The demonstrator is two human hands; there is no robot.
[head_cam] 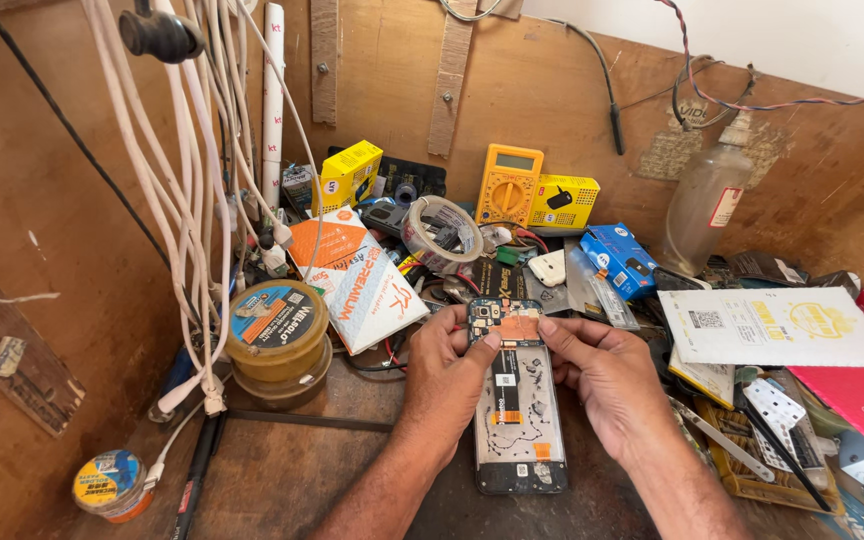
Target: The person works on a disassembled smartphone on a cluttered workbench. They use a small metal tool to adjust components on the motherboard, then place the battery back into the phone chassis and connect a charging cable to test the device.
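Note:
An opened phone point(518, 420) with its back cover off lies flat on the dark bench, its circuit board, black battery area and orange flex cables exposed. My left hand point(449, 372) rests along the phone's left edge, thumb and fingertips pressing on the upper board near the camera module. On the phone's right side sits my right hand point(607, 375), its fingertips touching the orange-brown patch at the top of the board. Neither hand holds a tool.
Two stacked round tins point(278, 340) stand at left beside hanging white cables point(192, 180). A yellow multimeter point(508, 185), tape roll point(441, 232), yellow boxes, a blue box point(619, 258) and a plastic bottle point(704, 200) crowd the back. Packets and cards point(777, 328) lie right.

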